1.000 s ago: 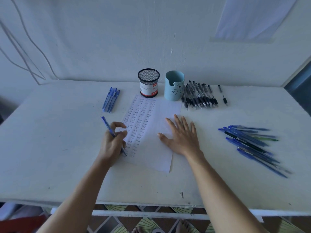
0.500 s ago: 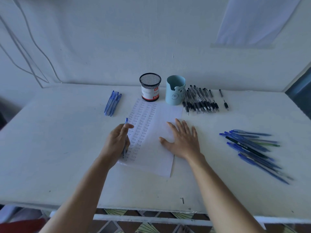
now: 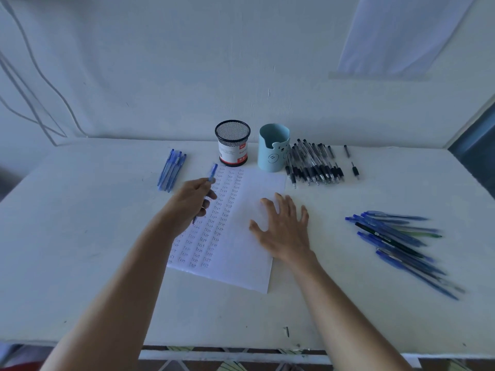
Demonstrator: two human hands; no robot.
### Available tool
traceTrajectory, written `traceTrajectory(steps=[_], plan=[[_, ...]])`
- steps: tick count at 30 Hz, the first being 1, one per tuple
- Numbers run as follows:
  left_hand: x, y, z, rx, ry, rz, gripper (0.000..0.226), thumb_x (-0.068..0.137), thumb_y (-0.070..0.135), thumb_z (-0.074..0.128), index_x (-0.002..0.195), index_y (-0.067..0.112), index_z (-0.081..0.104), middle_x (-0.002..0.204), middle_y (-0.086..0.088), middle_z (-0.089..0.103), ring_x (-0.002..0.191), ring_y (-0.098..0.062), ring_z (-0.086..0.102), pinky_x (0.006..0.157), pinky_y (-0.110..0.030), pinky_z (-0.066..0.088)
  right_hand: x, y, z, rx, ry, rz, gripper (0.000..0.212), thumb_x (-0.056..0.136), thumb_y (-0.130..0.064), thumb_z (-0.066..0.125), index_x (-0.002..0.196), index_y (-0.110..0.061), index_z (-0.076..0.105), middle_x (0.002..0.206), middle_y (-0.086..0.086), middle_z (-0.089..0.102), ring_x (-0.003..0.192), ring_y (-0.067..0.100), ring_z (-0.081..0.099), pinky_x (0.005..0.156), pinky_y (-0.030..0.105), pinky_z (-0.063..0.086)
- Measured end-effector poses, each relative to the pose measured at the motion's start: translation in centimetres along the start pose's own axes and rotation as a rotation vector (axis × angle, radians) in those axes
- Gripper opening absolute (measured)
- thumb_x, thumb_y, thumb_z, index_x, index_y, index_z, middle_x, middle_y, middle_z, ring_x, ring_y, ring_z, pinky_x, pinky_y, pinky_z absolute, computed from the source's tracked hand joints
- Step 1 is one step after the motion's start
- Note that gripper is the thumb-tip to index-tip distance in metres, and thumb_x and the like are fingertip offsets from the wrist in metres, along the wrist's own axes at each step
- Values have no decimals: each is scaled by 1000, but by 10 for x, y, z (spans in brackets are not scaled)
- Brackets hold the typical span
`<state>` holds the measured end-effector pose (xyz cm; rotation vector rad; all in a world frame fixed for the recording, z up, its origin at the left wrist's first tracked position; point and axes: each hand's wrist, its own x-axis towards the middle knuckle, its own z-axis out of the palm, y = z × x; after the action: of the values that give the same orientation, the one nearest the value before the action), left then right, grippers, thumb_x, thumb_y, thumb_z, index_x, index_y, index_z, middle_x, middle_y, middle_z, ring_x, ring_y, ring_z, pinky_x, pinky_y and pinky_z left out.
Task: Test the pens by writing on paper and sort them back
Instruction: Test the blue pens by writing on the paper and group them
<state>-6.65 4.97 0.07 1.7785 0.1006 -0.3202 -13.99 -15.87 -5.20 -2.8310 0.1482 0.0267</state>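
Dim bluish light, blurred, wide-angle bowed edges

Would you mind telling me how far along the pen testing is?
Done, apparently: columns of "Test" fill the left of the paper; blue pens lie grouped left, black pens beside the blue cup. In hand: the left hand holds a blue pen over the paper, the right hand flat on it. Likely left: the mixed pile at right.
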Motion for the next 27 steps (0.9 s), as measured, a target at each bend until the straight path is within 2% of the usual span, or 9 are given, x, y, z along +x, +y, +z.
traceTrajectory(steps=[2,4,5,7,9,13,16,24,27], plan=[[4,-4,3,182,55,50,33,104,13,46,135,10,60,89,-2,62,66,-13,50,57,-23,40,0,1,1,1,14,-3,60,92,-64,36,145,-37,27,165,1,10,152,22,0,119,55,-2],[11,-10,1,468,172,105,33,102,12,47,130,12,64,100,-8,64,75,-18,57,62,-26,41,0,1,2,4,24,-7,59,93,-64,35,145,-37,28,165,1,11,152,23,1,119,56,-2],[13,-10,-1,600,228,129,34,100,9,45,127,7,66,107,-15,63,86,-25,59,67,-28,40,1,1,2,-1,23,-8,59,94,-64,34,146,-37,27,165,1,10,152,23,1,119,56,-2],[23,-13,-5,729,308,160,32,95,-2,44,119,-5,64,117,-27,54,109,-38,53,78,-32,36,0,0,2,-15,21,-10,59,95,-63,33,147,-36,26,165,2,10,152,23,1,119,56,-2],[36,-14,-10,780,394,173,32,91,-10,47,118,-9,64,122,-30,50,111,-41,52,82,-36,39,0,-1,2,-14,23,-2,59,95,-62,33,147,-35,26,165,2,10,152,23,1,119,56,-2],[67,-18,-20,838,524,221,37,85,-13,57,118,-1,69,111,-25,69,103,-40,64,91,-45,51,1,-2,3,-9,19,10,62,93,-64,35,147,-35,26,165,1,9,152,22,-3,119,55,-4],[77,-20,-24,888,553,207,30,85,-3,62,110,9,73,103,-20,72,96,-40,65,82,-43,51,1,-2,3,-17,25,9,63,92,-65,35,147,-35,26,165,1,8,153,23,-6,119,54,-4],[83,-18,-29,863,571,211,16,92,1,60,98,-2,74,107,-27,63,94,-44,60,75,-46,50,2,-1,5,-39,37,7,68,86,-69,27,146,-36,27,164,1,11,152,25,0,119,56,-1],[73,-15,-20,829,579,294,16,91,4,60,97,1,75,105,-22,65,98,-41,58,75,-44,49,3,-1,7,-35,38,16,64,89,-68,33,145,-36,27,164,0,11,152,25,-1,119,55,-2]])
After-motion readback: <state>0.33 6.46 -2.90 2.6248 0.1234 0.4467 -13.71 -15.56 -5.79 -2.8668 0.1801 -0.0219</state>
